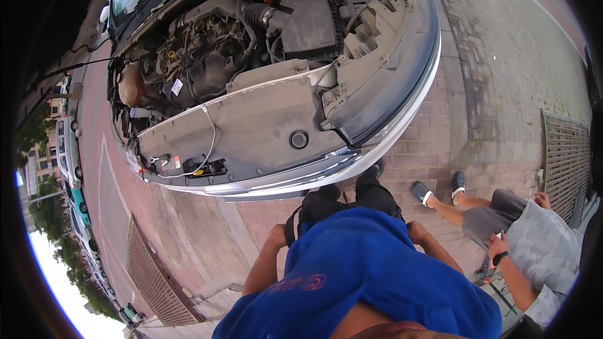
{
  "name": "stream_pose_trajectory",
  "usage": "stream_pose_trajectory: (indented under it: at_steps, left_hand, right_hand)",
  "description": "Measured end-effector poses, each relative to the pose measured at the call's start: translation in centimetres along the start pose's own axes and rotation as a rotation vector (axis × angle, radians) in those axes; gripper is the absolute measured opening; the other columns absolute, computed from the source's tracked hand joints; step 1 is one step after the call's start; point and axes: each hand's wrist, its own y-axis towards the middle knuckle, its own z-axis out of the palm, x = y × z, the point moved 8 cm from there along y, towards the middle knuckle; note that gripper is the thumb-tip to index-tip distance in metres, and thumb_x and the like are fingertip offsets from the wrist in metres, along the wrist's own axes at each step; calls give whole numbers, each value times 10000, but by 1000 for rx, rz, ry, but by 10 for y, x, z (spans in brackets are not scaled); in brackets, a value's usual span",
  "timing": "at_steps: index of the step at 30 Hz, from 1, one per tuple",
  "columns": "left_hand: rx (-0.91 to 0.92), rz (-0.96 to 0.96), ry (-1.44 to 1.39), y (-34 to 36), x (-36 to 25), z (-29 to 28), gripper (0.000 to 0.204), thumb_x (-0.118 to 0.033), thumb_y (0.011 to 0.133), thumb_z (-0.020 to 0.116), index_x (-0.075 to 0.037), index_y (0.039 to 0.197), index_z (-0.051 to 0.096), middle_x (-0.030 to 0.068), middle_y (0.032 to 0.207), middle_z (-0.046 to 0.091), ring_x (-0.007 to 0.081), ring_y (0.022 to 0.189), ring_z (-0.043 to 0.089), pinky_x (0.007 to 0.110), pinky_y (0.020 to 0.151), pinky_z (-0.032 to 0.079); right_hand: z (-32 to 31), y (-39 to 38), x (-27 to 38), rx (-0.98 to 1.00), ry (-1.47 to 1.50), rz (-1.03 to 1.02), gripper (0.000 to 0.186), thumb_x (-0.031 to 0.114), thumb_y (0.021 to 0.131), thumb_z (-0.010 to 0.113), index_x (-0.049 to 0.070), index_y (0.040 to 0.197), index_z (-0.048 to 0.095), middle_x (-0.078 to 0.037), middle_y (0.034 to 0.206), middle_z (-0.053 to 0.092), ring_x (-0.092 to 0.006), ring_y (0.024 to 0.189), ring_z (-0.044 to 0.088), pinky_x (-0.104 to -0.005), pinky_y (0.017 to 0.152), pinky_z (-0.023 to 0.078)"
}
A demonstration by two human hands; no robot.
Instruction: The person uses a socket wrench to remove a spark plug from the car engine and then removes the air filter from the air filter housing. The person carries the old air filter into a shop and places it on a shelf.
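At my left hip, my left hand [276, 236] is closed, its fingers curled beside a black loop of cloth or strap [290, 226]. What lies inside the fingers is hidden. My right hand [416, 232] is also curled closed, at my right hip against the edge of my dark trousers [379, 199]; its fingertips do not show. Both arms hang bent at the sides of my blue shirt [370, 257]. Before me stands a car with its engine bay [213, 50] uncovered, and neither hand touches it. A thin prop rod [212, 135] lies across the dusty front panel [264, 119].
The white front bumper [402, 119] curves close to my legs. To the right stands a person in a grey patterned shirt [543, 245], one hand [498, 245] holding a small object. Metal grates [157, 273] lie on the brick paving [433, 103]. Parked vehicles [69, 144] line the left.
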Motion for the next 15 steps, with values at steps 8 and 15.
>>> stream_pose_trajectory:
  at_steps: [8, 15]
  left_hand:
    - [-822, 2, -984, -52, -136, -223, 205, -110, 1016, 521, 45, 1122, 605, 101, 797, 679, 159, 712, 651, 292, 692, 530]
    - [-582, 531, -799, 54, -385, -345, 438, -286, 1024, 560, 66, 1286, 558, 234, 1114, 707, 298, 1060, 690, 356, 920, 519]
  right_hand:
    - [-418, -83, 176, -1112, -12, -278, 232, 191, 929, 612, -22, 836, 607, -239, 780, 635, -450, 763, 605, -478, 673, 462]
    - [-560, -39, 421, -1147, -368, -481, 281, 310, 945, 596, 35, 900, 626, -162, 968, 668, -395, 926, 631, -502, 771, 482]
